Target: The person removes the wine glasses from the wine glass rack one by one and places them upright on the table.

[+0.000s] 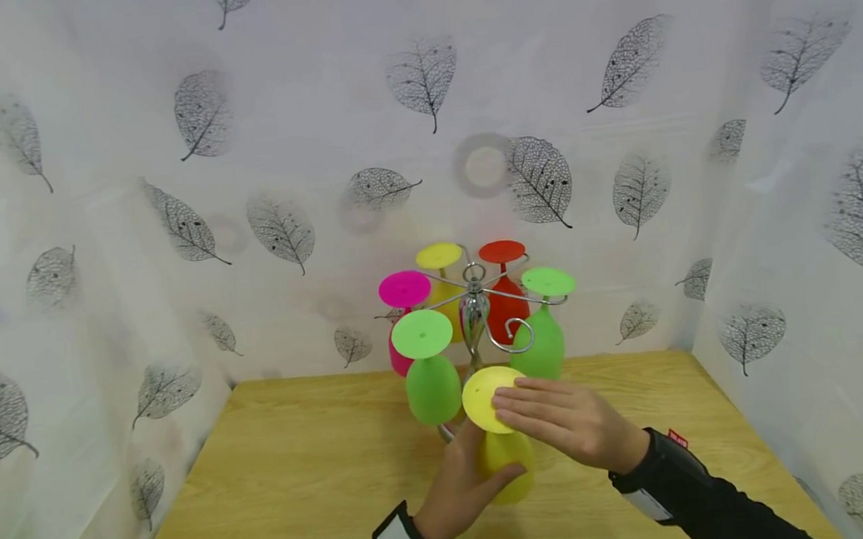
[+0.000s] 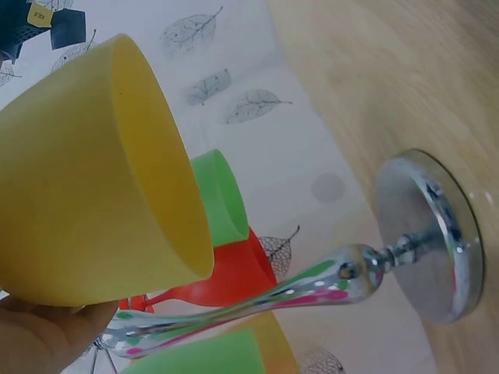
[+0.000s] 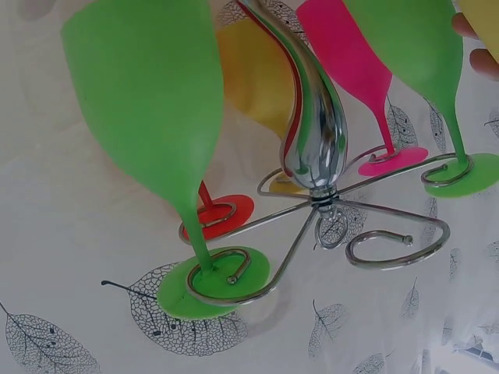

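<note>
A yellow plastic goblet [image 1: 515, 456] is held upside down by my left hand [image 1: 457, 485], its thumb and fingers around the bowl. My right hand [image 1: 573, 418] rests straight fingers on the goblet's round yellow foot; the thumb is hidden. In the left wrist view the yellow bowl [image 2: 78, 187] opens toward the wooden surface. Just behind the hands stands a chrome stemware rack [image 1: 474, 317]. Green goblets [image 1: 434, 390], a pink goblet, a red goblet and another yellow one hang from its arms by their feet. One curled hook [image 3: 398, 257] carries no goblet.
The rack's round metal base [image 2: 429, 234] stands on the wooden table [image 1: 281, 480]. White sheeting [image 1: 329, 101] printed with dark leaves encloses the table at the back and sides, close behind the rack.
</note>
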A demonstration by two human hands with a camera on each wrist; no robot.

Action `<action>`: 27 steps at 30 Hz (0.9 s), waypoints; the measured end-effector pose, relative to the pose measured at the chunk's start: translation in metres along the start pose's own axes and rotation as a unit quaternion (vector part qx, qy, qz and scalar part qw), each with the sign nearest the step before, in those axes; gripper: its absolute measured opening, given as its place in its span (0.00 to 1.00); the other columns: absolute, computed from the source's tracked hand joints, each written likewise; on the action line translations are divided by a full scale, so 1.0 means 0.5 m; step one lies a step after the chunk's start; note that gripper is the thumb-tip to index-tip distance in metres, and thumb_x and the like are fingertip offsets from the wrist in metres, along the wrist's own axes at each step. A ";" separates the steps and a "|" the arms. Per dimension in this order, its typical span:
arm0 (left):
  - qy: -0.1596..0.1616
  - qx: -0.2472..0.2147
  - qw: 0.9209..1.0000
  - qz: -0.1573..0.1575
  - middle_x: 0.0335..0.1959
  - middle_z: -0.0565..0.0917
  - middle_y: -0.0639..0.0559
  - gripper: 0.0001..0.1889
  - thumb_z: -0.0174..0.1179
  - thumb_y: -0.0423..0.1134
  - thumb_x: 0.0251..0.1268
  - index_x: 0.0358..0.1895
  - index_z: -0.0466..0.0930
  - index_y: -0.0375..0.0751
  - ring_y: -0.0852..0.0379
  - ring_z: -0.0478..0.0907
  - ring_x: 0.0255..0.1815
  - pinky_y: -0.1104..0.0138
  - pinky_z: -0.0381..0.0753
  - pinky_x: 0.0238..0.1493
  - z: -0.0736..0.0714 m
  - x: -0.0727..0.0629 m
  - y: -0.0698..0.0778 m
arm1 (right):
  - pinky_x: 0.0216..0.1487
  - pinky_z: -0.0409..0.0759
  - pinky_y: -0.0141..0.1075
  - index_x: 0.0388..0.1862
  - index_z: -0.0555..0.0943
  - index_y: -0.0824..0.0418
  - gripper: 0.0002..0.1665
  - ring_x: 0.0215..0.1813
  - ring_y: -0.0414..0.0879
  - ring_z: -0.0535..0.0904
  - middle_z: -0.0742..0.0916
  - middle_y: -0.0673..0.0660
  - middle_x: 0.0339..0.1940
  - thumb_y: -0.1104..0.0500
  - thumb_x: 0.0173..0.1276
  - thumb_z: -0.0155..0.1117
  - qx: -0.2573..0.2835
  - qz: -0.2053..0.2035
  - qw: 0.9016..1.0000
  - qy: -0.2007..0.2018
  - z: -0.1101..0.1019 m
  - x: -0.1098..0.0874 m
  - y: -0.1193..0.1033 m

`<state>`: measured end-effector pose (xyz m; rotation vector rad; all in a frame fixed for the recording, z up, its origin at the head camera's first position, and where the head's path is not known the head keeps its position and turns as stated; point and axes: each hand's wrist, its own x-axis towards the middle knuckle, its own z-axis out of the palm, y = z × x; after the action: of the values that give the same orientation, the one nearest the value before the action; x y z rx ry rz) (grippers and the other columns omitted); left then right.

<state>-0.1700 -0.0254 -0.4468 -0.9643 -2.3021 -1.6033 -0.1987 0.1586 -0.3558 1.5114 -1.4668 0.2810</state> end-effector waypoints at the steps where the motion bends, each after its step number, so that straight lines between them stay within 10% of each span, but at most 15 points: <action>1: -0.001 0.004 1.000 0.000 0.66 0.69 0.50 0.38 0.61 0.48 0.62 0.72 0.51 0.54 0.58 0.73 0.59 0.62 0.76 0.61 -0.002 -0.002 -0.003 | 0.55 0.80 0.39 0.45 0.82 0.70 0.14 0.42 0.51 0.86 0.88 0.63 0.40 0.63 0.69 0.54 0.002 0.001 1.000 0.000 0.004 -0.001 -0.001; 11: -0.006 0.037 0.998 -0.040 0.67 0.68 0.50 0.22 0.43 0.41 0.75 0.69 0.59 0.45 0.52 0.67 0.67 0.53 0.70 0.66 -0.034 -0.027 -0.011 | 0.47 0.83 0.33 0.41 0.85 0.67 0.15 0.39 0.47 0.87 0.89 0.59 0.38 0.59 0.71 0.54 0.015 0.094 0.995 0.010 0.034 -0.033 -0.014; 20: 0.076 0.146 0.984 0.060 0.59 0.76 0.50 0.21 0.53 0.33 0.67 0.63 0.70 0.43 0.54 0.75 0.59 0.60 0.79 0.57 -0.048 -0.028 -0.017 | 0.52 0.80 0.26 0.45 0.83 0.67 0.16 0.44 0.44 0.85 0.89 0.59 0.39 0.58 0.71 0.54 0.090 0.187 0.978 0.019 0.036 -0.083 -0.015; 27: 0.082 0.235 0.955 0.159 0.60 0.76 0.49 0.37 0.66 0.22 0.47 0.65 0.69 0.43 0.53 0.75 0.59 0.68 0.76 0.61 -0.046 -0.015 -0.030 | 0.45 0.80 0.21 0.45 0.85 0.62 0.13 0.49 0.30 0.82 0.89 0.58 0.38 0.58 0.68 0.58 0.158 0.329 0.931 0.015 0.044 -0.131 -0.020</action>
<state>-0.1780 -0.0520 -0.4525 -0.9725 -2.1320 -0.9132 -0.2159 0.1819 -0.4193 1.1938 -1.9390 0.9756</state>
